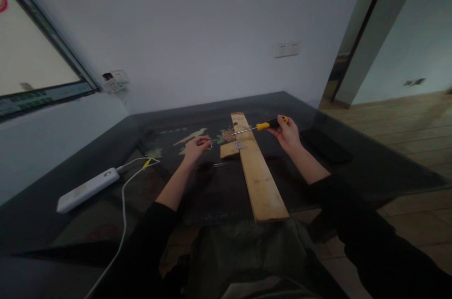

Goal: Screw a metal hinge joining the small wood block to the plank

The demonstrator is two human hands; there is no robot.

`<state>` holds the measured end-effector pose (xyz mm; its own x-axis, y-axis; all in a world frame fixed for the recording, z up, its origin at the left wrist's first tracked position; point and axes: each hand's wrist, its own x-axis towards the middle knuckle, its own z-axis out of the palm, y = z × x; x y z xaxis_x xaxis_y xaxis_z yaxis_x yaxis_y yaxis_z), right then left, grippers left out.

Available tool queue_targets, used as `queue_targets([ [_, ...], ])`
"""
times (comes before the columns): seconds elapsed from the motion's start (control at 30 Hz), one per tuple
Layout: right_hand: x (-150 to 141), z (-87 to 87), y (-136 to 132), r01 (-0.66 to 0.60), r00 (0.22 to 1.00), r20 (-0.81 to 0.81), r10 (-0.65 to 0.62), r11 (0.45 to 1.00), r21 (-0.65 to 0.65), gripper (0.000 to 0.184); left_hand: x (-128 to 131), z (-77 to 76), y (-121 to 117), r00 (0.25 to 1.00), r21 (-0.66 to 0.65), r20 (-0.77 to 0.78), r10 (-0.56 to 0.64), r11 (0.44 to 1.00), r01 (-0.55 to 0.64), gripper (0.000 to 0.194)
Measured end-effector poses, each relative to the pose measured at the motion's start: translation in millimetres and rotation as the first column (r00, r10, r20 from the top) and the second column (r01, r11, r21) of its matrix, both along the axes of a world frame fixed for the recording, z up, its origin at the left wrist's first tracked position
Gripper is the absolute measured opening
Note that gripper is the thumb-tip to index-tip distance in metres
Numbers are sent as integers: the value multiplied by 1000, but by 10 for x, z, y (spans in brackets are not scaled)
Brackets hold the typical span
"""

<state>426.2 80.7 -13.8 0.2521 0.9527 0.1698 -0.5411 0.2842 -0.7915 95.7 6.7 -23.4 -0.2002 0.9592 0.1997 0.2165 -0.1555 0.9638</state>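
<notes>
My right hand (pixel 287 135) grips a screwdriver (pixel 263 126) with a yellow and black handle. Its thin metal shaft points left, over a long wooden board (pixel 259 172). A small metal hinge (pixel 238 145) lies where a short wooden piece (pixel 229 150) meets the board's left edge. To the left of that piece, my left hand (pixel 197 147) is closed in a pinch. A tiny pale, shiny object (pixel 211 145), too small to name, shows at its fingertips. The board's near end reaches the table's front edge.
The dark glossy table (pixel 208 195) bears a printed flower and bird pattern. A white power bank (pixel 88 189) with a white cable (pixel 123 205) lies at the left. On the right is a flat black object (pixel 326 146). A wall (pixel 212 30) stands behind the table.
</notes>
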Motion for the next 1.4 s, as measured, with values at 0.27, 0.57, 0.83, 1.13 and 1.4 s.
queue_targets([
  [0.27,37,-14,50,12,1000,-14,-12,1000,3,35,773,-113,156,999,123,37,4,992,-8,16],
  [0.57,29,-19,39,7,1000,16,-8,1000,30,39,843,-214,96,988,247,-127,-83,962,112,11],
  [0.83,30,-23,55,18,1000,15,-19,999,43,38,873,-243,98,980,241,-182,-82,962,126,8],
  [1.13,33,39,27,38,998,38,-44,990,138,48,861,-256,93,966,249,-247,-80,958,143,7],
  [1.4,-32,340,-216,82,976,170,-136,954,290,52,858,-280,103,968,255,-249,-42,961,107,7],
])
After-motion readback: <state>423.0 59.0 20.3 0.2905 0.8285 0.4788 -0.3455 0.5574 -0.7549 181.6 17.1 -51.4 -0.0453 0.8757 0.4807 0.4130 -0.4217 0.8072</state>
